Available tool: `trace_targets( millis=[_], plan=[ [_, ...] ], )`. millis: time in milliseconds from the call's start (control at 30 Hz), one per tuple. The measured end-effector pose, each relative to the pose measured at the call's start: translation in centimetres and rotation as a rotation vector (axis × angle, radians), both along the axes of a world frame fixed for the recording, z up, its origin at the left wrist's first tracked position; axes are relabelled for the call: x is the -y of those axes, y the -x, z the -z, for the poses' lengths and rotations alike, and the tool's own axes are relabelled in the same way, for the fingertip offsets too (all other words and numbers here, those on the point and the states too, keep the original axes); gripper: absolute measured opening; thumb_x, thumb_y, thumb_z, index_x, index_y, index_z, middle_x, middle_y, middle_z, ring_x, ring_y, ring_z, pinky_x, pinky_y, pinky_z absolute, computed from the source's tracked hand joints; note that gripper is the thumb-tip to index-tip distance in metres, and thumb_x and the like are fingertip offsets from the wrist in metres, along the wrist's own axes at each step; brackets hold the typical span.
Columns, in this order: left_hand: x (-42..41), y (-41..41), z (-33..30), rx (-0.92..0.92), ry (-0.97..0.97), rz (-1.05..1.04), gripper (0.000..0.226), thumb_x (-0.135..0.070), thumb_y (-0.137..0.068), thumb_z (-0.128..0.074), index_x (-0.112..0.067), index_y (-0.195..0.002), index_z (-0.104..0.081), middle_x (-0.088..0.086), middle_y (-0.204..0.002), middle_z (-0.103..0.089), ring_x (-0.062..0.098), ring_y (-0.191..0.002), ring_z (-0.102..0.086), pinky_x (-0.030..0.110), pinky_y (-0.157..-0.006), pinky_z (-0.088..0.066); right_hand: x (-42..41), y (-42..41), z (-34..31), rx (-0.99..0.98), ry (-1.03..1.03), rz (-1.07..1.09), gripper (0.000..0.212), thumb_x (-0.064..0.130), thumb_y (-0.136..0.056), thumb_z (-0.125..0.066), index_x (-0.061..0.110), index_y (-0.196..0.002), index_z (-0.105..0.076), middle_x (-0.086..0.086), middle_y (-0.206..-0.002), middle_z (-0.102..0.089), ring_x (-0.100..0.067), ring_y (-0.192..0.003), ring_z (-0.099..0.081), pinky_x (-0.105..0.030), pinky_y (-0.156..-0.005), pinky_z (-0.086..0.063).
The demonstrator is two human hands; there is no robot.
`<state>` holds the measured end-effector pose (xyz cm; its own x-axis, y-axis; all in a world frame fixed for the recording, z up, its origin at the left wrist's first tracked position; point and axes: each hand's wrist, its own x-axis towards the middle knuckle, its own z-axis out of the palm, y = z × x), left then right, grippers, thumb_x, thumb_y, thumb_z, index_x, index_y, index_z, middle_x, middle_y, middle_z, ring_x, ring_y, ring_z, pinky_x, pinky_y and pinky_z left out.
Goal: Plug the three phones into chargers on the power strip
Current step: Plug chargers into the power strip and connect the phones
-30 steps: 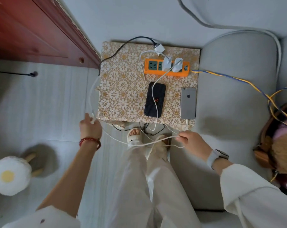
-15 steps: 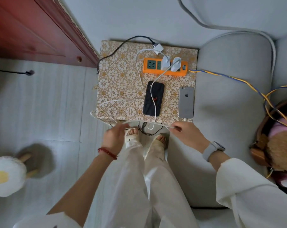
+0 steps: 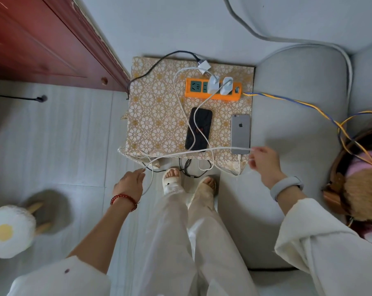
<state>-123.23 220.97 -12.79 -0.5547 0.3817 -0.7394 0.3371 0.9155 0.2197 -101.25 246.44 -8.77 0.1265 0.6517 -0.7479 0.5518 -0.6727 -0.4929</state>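
An orange power strip lies at the back of a small table with a patterned cloth. Two white chargers are plugged into it. A black phone lies face up with a white cable across it. A grey phone lies face down to its right. A white cable stretches taut along the table's front edge. My left hand pinches it at front left; my right hand holds its other end beside the grey phone's bottom edge. Only two phones are visible.
A grey sofa arm adjoins the table's right side. A blue and yellow cord runs from the strip over it toward a basket. A red wooden door is at upper left. My sandalled feet stand among cables.
My hands have spread apart, pulling the white cable straight across the table's front edge. The right hand rose to the grey phone's bottom end; the left stayed at the front left.
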Motion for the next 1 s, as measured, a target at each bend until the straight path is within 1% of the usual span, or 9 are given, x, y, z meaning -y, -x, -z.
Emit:
trace_targets(
  millis=[100,200,333,433,500,567,633,733,1000],
  plan=[
    [-0.8,-0.5,-0.4,0.095,-0.004,0.236,0.057,-0.034,-0.088,-0.051,-0.024,-0.139,-0.03,0.011,-0.137,-0.043,0.029,-0.124,-0.044,0.045,-0.102,-0.038,-0.3,0.6,-1.5,-0.362,0.117,0.343,0.011,0.001,-0.086,-0.051,0.008,-0.08,-0.058,-0.006,-0.071,-0.055,-0.017,-0.063,-0.054,-0.023,-0.06,-0.051],
    [-2.8,-1.8,-1.8,0.228,-0.281,0.158,0.08,-0.044,-0.069,-0.065,-0.019,-0.137,-0.031,0.007,-0.141,-0.041,0.023,-0.127,-0.041,0.042,-0.107,-0.036,1.1,1.2,-2.9,-0.414,0.089,0.051,0.022,-0.004,-0.088,-0.045,0.011,-0.087,-0.061,-0.008,-0.077,-0.061,-0.02,-0.072,-0.059,-0.023,-0.063,-0.052],
    [-6.8,-4.8,-3.9,0.404,-0.469,0.095,0.061,-0.034,-0.076,-0.068,-0.014,-0.129,-0.045,0.005,-0.127,-0.057,0.009,-0.109,-0.051,0.029,-0.099,-0.041,4.0,2.8,-3.2,-0.375,0.129,-0.136,0.019,-0.003,-0.086,-0.048,0.015,-0.08,-0.045,-0.009,-0.079,-0.069,-0.021,-0.073,-0.059,-0.028,-0.067,-0.044],
    [-8.8,-7.1,-4.5,0.464,-0.48,0.176,0.053,-0.037,-0.082,-0.056,-0.011,-0.128,-0.048,0.01,-0.117,-0.065,0.019,-0.107,-0.059,0.034,-0.098,-0.045,5.3,3.9,-2.8,-0.34,0.106,-0.192,0.023,0.004,-0.081,-0.055,0.017,-0.076,-0.037,-0.005,-0.083,-0.073,-0.021,-0.076,-0.053,-0.031,-0.07,-0.04],
    [-9.3,-7.8,-4.5,0.451,-0.493,0.186,0.036,-0.029,-0.089,-0.049,-0.011,-0.119,-0.056,0.014,-0.101,-0.07,0.025,-0.092,-0.065,0.034,-0.088,-0.049,5.5,4.1,-2.5,-0.35,0.114,-0.175,0.026,0.011,-0.075,-0.064,0.014,-0.08,-0.039,-0.005,-0.078,-0.071,-0.021,-0.075,-0.046,-0.033,-0.071,-0.039],
    [-9.4,-7.9,-4.7,0.373,-0.528,0.19,0.029,-0.025,-0.092,-0.041,-0.012,-0.105,-0.064,0.013,-0.079,-0.07,0.024,-0.071,-0.061,0.03,-0.073,-0.047,4.8,3.7,-2.2,-0.443,0.166,-0.006,0.022,0.01,-0.075,-0.066,0.009,-0.084,-0.046,-0.004,-0.076,-0.07,-0.023,-0.081,-0.054,-0.032,-0.076,-0.043],
    [-9.1,-7.5,-4.9,0.288,-0.531,0.241,0.036,-0.029,-0.089,-0.036,-0.01,-0.094,-0.066,0.012,-0.071,-0.066,0.026,-0.067,-0.057,0.032,-0.067,-0.046,3.5,3.2,-2.2,-0.605,0.253,0.336,0.005,0.005,-0.086,-0.054,0.005,-0.082,-0.051,-0.006,-0.087,-0.07,-0.022,-0.086,-0.065,-0.03,-0.074,-0.051],
    [-7.5,-6.5,-4.1,0.262,-0.427,0.326,0.033,-0.029,-0.09,-0.038,-0.009,-0.09,-0.064,0.014,-0.081,-0.068,0.032,-0.077,-0.06,0.038,-0.07,-0.049,1.4,2.2,-1.9,-0.701,0.311,0.719,0.024,0.015,-0.094,-0.044,0.002,-0.076,-0.055,-0.011,-0.078,-0.067,-0.016,-0.06,-0.069,-0.027,-0.06,-0.059],
    [-4.6,-4.3,-1.7,0.22,-0.166,0.321,0.028,-0.024,-0.092,-0.037,-0.022,-0.086,-0.064,0.0,-0.093,-0.071,0.024,-0.089,-0.062,0.036,-0.079,-0.051,0.2,1.4,-0.1,-0.662,0.307,0.77,0.035,0.032,-0.095,-0.041,0.002,-0.082,-0.052,-0.007,-0.045,-0.063,-0.014,-0.037,-0.058,-0.026,-0.048,-0.056]
  ],
)
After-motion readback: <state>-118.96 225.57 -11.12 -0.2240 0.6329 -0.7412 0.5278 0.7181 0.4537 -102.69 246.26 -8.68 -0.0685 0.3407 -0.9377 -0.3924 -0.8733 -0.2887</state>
